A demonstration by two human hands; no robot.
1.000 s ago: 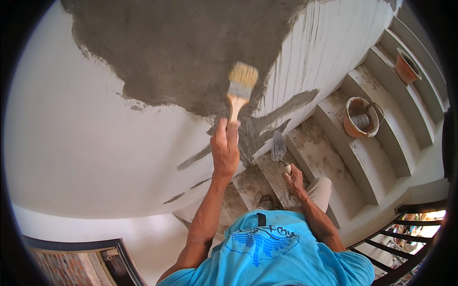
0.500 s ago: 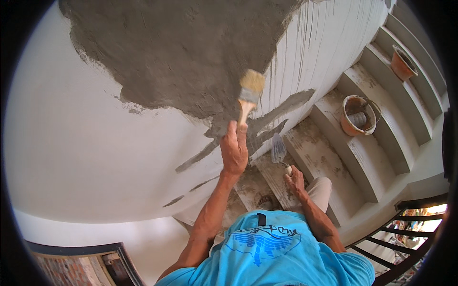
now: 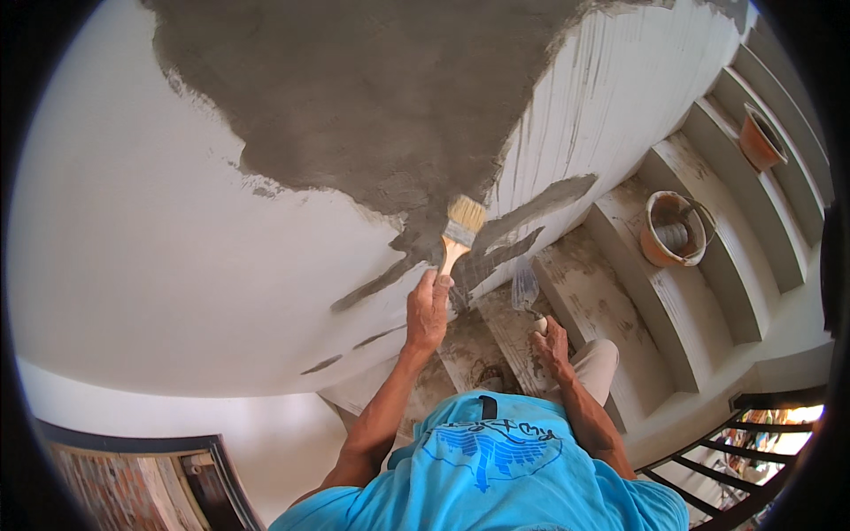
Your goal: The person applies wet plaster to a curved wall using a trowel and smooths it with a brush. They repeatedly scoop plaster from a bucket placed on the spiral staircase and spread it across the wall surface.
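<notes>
My left hand [image 3: 428, 313] is closed round the wooden handle of a flat paintbrush [image 3: 459, 232], its pale bristles pointing up toward the wall. Behind the bristles is the lower tip of a large patch of grey plaster [image 3: 354, 97] on the white wall; whether they touch it I cannot tell. In my right hand [image 3: 551, 345], held lower and over the steps, is a trowel [image 3: 526, 288] with a pale grip and a pointed metal blade. Thin grey streaks of plaster [image 3: 544, 208] run out below the big patch.
Curved concrete stairs [image 3: 611, 305], smeared with grey, climb to the right. An orange bucket [image 3: 662, 250] with something grey and ribbed inside stands on one step, and a second orange bucket [image 3: 761, 142] sits higher up. A dark railing [image 3: 722, 473] is at the lower right.
My left hand has brought the paintbrush lower, from the plaster patch's right edge down to its bottom tip. The trowel stays low in my right hand. The whole view has shifted slightly.
</notes>
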